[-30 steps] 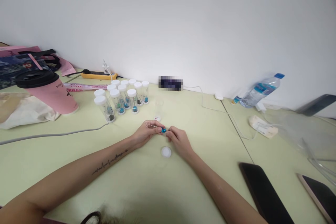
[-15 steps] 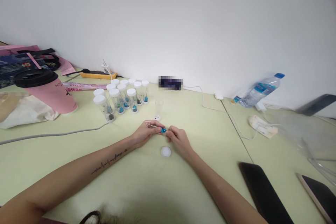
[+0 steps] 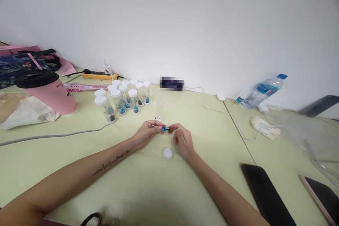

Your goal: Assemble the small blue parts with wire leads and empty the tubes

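My left hand [image 3: 148, 133] and my right hand [image 3: 181, 139] meet just above the pale green table [image 3: 137, 183], fingers pinched together. Between the fingertips sits a small blue piece with a dark end [image 3: 165, 129]. The left hand also pinches a thin silver needle or pin [image 3: 150, 124] that sticks out to the left. A loose white cap [image 3: 167, 153] lies on the table just under the hands. An open clear vial [image 3: 160, 109] stands a little beyond them.
A cluster of several white-capped clear vials [image 3: 124, 99] stands at back left. A pink cup with a black lid [image 3: 47, 91], a cloth bag and a yellow power strip [image 3: 99, 75] lie further left. A water bottle [image 3: 262, 91], cables and two dark phones [image 3: 267, 194] are on the right.
Both hands have lifted slightly and the right hand's fingers have shifted back along the blue piece, so its dark end shows.
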The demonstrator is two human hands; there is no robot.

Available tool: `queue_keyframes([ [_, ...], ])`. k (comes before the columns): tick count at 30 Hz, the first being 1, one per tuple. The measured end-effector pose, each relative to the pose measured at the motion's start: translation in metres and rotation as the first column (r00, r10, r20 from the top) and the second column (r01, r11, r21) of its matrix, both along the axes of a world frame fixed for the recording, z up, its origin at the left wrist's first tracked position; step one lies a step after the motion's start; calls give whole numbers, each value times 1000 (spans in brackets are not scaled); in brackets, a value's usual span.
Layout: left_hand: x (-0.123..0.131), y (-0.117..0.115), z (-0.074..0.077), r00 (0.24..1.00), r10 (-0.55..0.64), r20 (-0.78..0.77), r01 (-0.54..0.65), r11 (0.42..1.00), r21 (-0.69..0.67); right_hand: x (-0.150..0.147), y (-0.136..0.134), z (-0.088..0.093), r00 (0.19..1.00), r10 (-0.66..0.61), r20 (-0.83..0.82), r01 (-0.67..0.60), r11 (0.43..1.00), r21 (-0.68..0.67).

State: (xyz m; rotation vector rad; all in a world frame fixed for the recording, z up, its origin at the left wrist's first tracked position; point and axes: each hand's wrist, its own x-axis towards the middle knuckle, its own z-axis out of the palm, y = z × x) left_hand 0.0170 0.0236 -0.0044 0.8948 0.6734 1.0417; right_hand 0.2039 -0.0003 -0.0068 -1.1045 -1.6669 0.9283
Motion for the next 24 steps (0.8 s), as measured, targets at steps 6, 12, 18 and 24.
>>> queue_keyframes([
  [6, 0, 0, -1, 1000, 3, -5, -3, 1000, 1, -1, 2, -1, 999, 48, -23, -49, 998, -40],
  [12, 0, 1, -1, 1000, 4, 4, -4, 1000, -6, -1, 0, 1, 1000, -16, 0, 16, 1000, -18],
  [18, 0, 0, 0, 1000, -3, 3, 3, 1000, 3, -1, 0, -1, 1000, 9, 19, -9, 1000, -6],
  [24, 0, 0, 0, 1000, 7, -7, -7, 1000, -1, -1, 0, 1, 1000, 10, 7, -10, 1000, -12],
])
